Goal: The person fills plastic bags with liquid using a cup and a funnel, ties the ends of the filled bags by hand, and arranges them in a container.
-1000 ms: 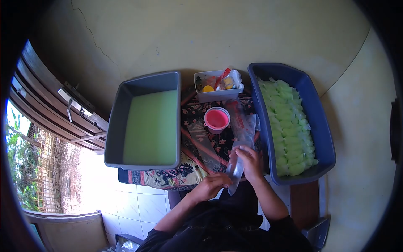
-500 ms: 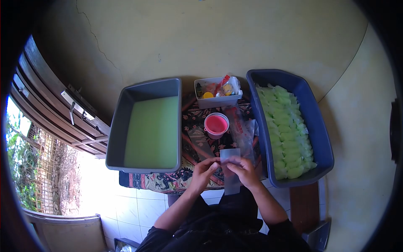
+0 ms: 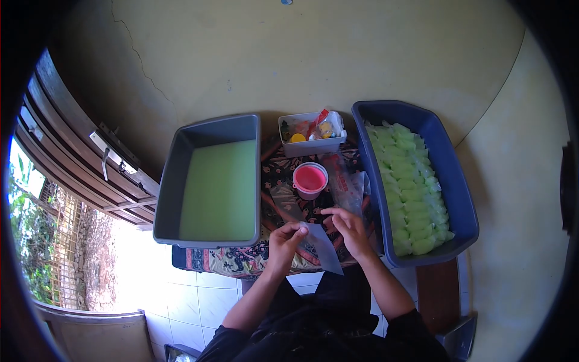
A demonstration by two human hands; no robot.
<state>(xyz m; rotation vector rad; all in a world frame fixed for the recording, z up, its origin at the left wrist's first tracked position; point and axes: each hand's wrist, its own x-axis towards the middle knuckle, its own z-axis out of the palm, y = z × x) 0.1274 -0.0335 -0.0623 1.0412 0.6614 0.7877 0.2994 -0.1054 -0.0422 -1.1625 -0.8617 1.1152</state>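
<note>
My left hand (image 3: 283, 246) pinches one end of a clear plastic bag (image 3: 325, 248), which slants down to the right over the table's front edge. Just right of the bag, my right hand (image 3: 348, 230) has its fingers apart and holds nothing. Beyond both hands stands a small pail (image 3: 310, 181) with a pink inside. A packet of clear plastic with red print (image 3: 342, 181) lies to the right of the pail. Under these is a patterned cloth (image 3: 232, 259).
At the left a grey tub (image 3: 257, 181) holds pale green liquid. The right tub (image 3: 461, 211) contains rows of filled green bags (image 3: 413, 193). A white box (image 3: 313, 146) of small items sits at the back. A slatted door (image 3: 84, 145) is far left.
My right hand has let go of the bag and opened to its right. The bag has swung from upright to slanting, held by my left hand alone.
</note>
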